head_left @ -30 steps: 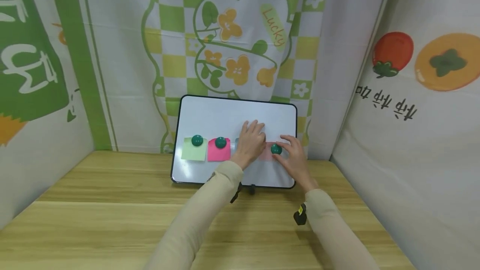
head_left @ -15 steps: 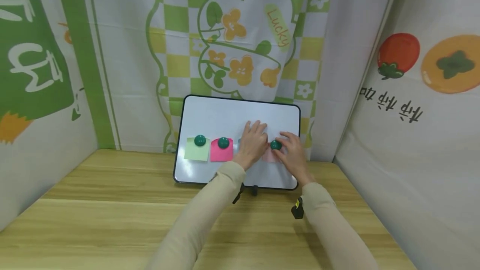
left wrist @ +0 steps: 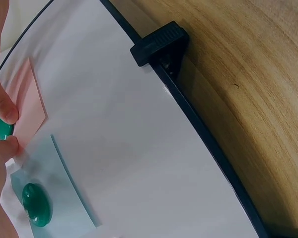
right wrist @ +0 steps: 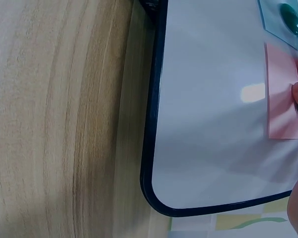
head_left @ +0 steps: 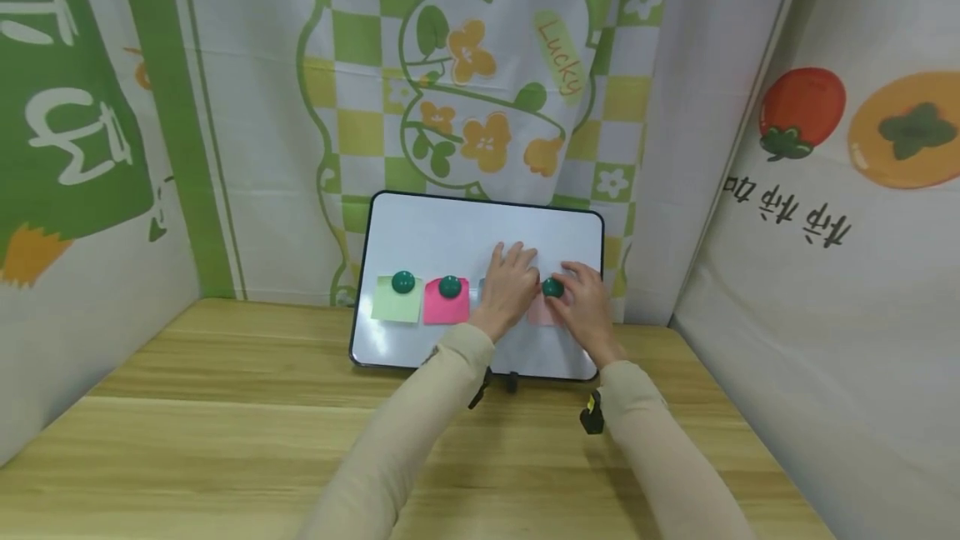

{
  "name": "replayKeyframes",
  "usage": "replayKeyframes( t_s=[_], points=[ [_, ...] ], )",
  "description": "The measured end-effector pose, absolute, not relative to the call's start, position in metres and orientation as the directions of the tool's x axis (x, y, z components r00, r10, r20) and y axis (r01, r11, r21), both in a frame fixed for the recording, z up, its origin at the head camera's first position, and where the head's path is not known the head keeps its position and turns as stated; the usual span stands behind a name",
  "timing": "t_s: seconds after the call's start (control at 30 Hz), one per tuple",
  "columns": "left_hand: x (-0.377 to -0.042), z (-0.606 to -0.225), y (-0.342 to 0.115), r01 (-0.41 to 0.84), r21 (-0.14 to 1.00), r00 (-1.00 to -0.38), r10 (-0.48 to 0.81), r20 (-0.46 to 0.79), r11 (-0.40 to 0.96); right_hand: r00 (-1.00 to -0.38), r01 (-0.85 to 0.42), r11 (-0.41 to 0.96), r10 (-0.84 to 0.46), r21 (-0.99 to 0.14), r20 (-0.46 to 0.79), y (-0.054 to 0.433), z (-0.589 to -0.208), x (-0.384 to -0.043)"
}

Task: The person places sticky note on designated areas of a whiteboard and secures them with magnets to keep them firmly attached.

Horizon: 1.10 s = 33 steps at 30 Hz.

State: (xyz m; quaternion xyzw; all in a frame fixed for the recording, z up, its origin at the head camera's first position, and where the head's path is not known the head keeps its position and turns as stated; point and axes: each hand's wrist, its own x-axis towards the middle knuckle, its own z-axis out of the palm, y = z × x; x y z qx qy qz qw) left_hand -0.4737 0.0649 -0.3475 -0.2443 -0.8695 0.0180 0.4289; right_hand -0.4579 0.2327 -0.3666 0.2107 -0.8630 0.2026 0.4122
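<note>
My right hand (head_left: 587, 307) pinches a round green magnet (head_left: 552, 287) between thumb and fingers, at the upper part of a light pink sticky note (head_left: 545, 312). That note lies against a whiteboard (head_left: 450, 232) with a black frame. My left hand (head_left: 507, 286) rests on the board just to the left, fingers spread, and one fingertip touches the pink note's edge beside the magnet. In the left wrist view a blue sticky note (left wrist: 64, 188) bears another green magnet (left wrist: 36, 205); in the head view the left hand mostly covers it.
Farther left on the board are a light green note (head_left: 396, 305) and a bright pink note (head_left: 446, 308), each with a green magnet near its top. A black clip-like foot (left wrist: 161, 44) grips the board's lower edge. The board stands on a wooden table (head_left: 225, 432) before a printed curtain (head_left: 360, 90).
My right hand has brought the green magnet slightly up and left over the pink note. The left hand stays in place on the board. The head view has shifted a little.
</note>
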Motion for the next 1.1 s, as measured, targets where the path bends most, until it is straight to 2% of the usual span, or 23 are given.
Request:
replayKeyframes(
  t_s=[0.13,0.33,0.63,0.8,0.87,1.1],
  points=[
    [-0.474,-0.348,0.064,0.405,-0.234,-0.519,0.433,0.737,0.884,-0.575,-0.524,0.834,-0.196,-0.173,0.795,0.230,-0.367,-0.458],
    [-0.470,-0.348,0.061,0.404,-0.251,-0.550,0.452,0.702,0.880,-0.626,-0.494,0.848,-0.192,-0.194,0.756,0.229,-0.371,-0.459],
    [-0.465,-0.351,0.051,0.436,-0.296,-0.550,0.512,0.660,0.850,-0.610,-0.497,0.849,-0.198,-0.176,0.767,0.233,-0.375,-0.460],
    [-0.463,-0.350,0.050,0.434,-0.368,-0.594,0.568,0.570,0.823,-0.626,-0.490,0.851,-0.189,-0.192,0.757,0.236,-0.377,-0.460],
    [-0.462,-0.349,0.051,0.420,-0.398,-0.631,0.577,0.518,0.816,-0.627,-0.490,0.849,-0.188,-0.196,0.756,0.237,-0.377,-0.460],
    [-0.455,-0.351,0.056,0.358,-0.418,-0.752,0.523,0.401,0.835,-0.635,-0.502,0.842,-0.205,-0.196,0.745,0.237,-0.379,-0.458]
  ],
)
